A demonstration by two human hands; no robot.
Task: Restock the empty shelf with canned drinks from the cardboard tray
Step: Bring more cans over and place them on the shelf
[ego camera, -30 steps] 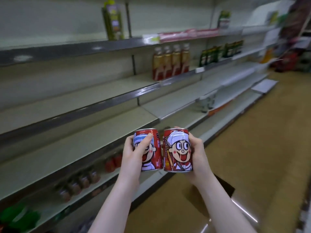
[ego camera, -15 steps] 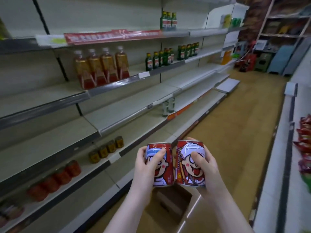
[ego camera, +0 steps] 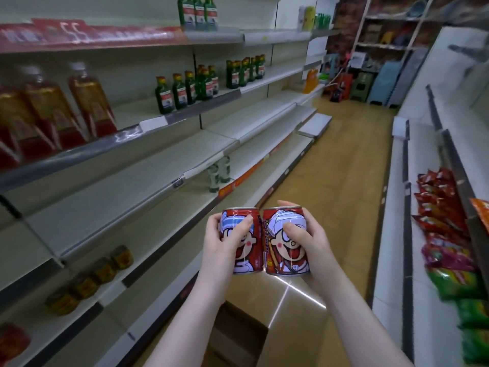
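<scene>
I hold two red cartoon-printed cans upright and side by side at chest height over the aisle floor. My left hand (ego camera: 219,245) grips the left can (ego camera: 247,250), thumb across its front. My right hand (ego camera: 309,242) grips the right can (ego camera: 287,258), thumb on its face. The cans touch each other. A bare cream shelf (ego camera: 127,192) runs along the left, at about the height of my hands. A brown cardboard tray (ego camera: 238,335) sits on the floor below my forearms, partly hidden by them.
Amber bottles (ego camera: 87,102) and green bottles (ego camera: 182,91) stand on the upper left shelves. Small brown cans (ego camera: 103,271) line a lower shelf. Snack bags (ego camera: 447,234) fill the right rack. The tan aisle floor (ego camera: 341,181) runs ahead to stacked stools (ego camera: 381,86).
My view has swung right along the aisle, so the left shelves slid left and the right snack rack came in. Both hands keep their cans, held slightly lower in view.
</scene>
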